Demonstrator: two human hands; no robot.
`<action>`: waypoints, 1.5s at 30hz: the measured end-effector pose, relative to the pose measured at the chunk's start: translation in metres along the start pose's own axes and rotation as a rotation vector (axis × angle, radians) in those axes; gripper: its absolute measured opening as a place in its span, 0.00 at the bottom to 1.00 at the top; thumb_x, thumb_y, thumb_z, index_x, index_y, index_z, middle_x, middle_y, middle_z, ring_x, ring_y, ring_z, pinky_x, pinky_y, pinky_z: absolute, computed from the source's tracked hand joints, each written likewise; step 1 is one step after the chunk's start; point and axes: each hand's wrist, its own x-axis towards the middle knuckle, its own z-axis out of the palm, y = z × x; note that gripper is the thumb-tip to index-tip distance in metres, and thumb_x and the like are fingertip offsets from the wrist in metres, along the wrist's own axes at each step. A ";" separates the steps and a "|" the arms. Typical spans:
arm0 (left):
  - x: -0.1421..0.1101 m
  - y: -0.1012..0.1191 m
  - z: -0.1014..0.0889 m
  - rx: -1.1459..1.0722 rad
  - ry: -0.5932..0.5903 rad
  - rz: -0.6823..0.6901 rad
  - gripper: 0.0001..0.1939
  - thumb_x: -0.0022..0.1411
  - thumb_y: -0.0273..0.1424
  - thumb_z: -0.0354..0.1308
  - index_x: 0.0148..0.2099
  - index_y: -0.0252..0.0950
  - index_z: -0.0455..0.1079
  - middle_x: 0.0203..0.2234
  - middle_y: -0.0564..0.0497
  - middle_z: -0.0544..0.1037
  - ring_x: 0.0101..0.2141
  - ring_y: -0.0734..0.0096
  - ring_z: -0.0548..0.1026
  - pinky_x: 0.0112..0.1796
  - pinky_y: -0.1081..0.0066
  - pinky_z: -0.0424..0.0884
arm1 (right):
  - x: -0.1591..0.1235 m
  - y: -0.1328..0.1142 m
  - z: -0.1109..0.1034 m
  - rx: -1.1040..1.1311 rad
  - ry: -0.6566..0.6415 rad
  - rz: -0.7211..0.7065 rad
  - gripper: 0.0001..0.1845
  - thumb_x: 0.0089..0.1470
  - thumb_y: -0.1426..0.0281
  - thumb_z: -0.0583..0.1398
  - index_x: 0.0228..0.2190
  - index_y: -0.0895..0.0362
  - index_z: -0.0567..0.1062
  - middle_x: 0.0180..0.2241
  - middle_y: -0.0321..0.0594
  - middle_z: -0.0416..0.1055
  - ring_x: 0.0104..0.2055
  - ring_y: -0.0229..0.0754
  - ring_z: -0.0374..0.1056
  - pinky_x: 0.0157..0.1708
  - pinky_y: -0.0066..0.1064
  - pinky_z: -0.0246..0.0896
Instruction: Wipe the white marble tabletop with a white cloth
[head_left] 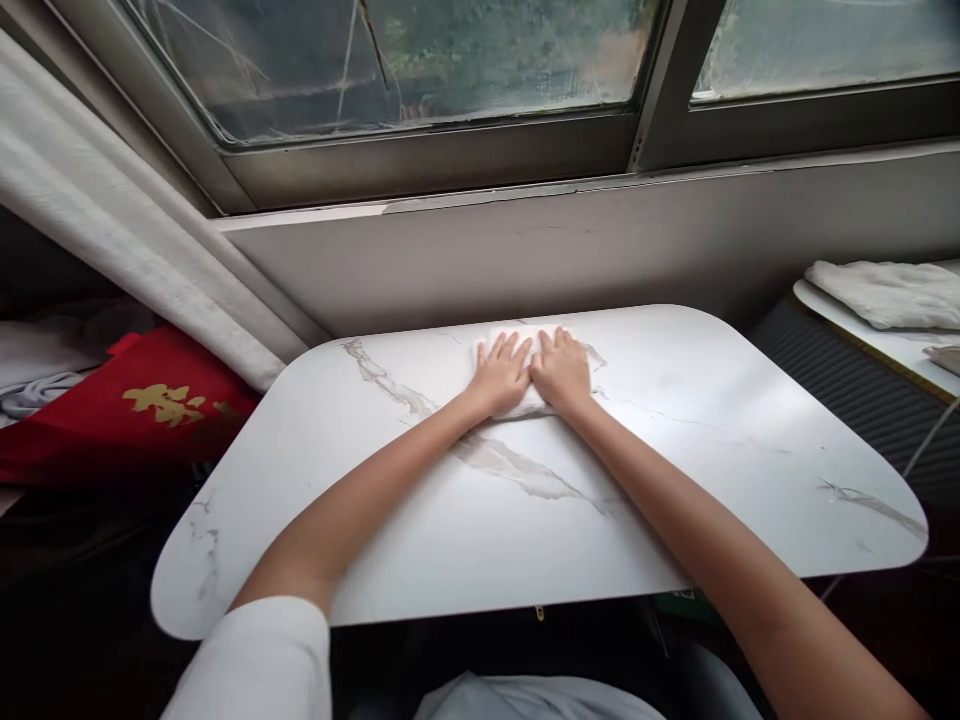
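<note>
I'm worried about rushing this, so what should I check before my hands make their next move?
1. Left hand on the white cloth: ok.
2. Right hand on the cloth: ok.
3. Cloth within the edges of the marble-patterned tabletop: ok.
4. Wide gap between the hands: not ok; they are close together, side by side.
5. Cloth's underside clean: cannot tell; it is hidden.
6. Curtain free of the tabletop's edge: cannot tell; they meet in the view.
</note>
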 end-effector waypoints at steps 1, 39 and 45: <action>-0.012 -0.018 -0.004 0.011 0.008 -0.034 0.27 0.69 0.36 0.36 0.69 0.37 0.47 0.68 0.46 0.47 0.66 0.58 0.43 0.61 0.48 0.40 | -0.001 -0.020 0.005 0.028 -0.017 -0.030 0.29 0.59 0.70 0.47 0.60 0.65 0.61 0.63 0.56 0.54 0.65 0.54 0.48 0.61 0.47 0.41; -0.133 -0.081 -0.018 0.218 0.199 -0.642 0.28 0.67 0.31 0.37 0.66 0.27 0.52 0.64 0.33 0.54 0.64 0.44 0.48 0.57 0.39 0.48 | -0.002 -0.147 0.042 0.204 -0.185 -0.841 0.26 0.62 0.65 0.49 0.59 0.58 0.63 0.63 0.46 0.56 0.65 0.51 0.50 0.61 0.43 0.44; -0.046 -0.003 -0.003 0.069 0.129 -0.435 0.29 0.68 0.34 0.35 0.68 0.31 0.47 0.67 0.39 0.49 0.66 0.49 0.44 0.60 0.41 0.42 | 0.025 -0.028 0.018 0.146 -0.143 -0.592 0.27 0.60 0.68 0.50 0.59 0.62 0.64 0.63 0.49 0.55 0.65 0.52 0.49 0.62 0.43 0.43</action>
